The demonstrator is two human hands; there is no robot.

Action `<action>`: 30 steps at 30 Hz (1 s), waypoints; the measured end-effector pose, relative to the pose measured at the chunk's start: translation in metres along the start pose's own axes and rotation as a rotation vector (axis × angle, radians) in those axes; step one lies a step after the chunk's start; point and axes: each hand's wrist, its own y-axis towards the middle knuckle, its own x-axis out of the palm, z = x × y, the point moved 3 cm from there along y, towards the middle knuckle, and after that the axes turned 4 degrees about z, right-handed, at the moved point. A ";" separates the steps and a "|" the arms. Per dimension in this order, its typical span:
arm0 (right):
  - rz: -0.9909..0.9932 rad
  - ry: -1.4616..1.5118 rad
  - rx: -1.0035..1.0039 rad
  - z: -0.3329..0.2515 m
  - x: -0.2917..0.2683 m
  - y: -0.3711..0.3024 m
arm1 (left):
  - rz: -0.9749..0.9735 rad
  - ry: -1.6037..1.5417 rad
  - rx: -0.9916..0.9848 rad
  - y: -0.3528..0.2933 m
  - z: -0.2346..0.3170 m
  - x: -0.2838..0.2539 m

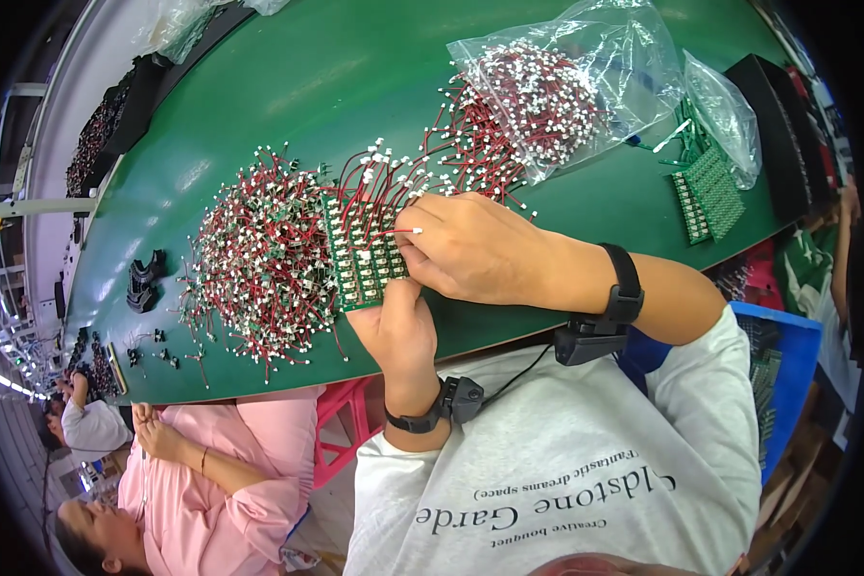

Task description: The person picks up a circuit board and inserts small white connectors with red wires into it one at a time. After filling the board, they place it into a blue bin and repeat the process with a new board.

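Note:
A green circuit board panel (366,263) with rows of small pale parts lies on the green table, red wires standing up along its far side. My left hand (398,336) grips the panel's near edge, thumb on top; its other fingers are hidden underneath. Over the panel's right side, my right hand (475,248) is closed in a pinch on a red wire lead (398,231) with a white connector at its end. The fingertips are partly hidden behind the hand. A large heap of wired boards (264,259) sits just left of the panel.
Beyond my right hand, loose red wire leads (485,130) spill from a clear plastic bag (629,58). Green board panels (708,197) are stacked at the right, beside a black box (770,125). Black tape rolls (145,280) stand left. A co-worker in pink (216,480) sits nearby.

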 end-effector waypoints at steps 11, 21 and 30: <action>-0.068 -0.252 -0.139 -0.009 0.006 -0.002 | -0.032 0.000 -0.084 -0.001 -0.001 -0.012; 0.013 -0.165 -0.028 -0.004 0.003 0.001 | 0.029 0.065 -0.052 -0.003 0.002 -0.010; 0.060 -0.028 0.033 0.003 -0.009 0.010 | 0.101 -0.010 -0.006 0.009 0.016 -0.002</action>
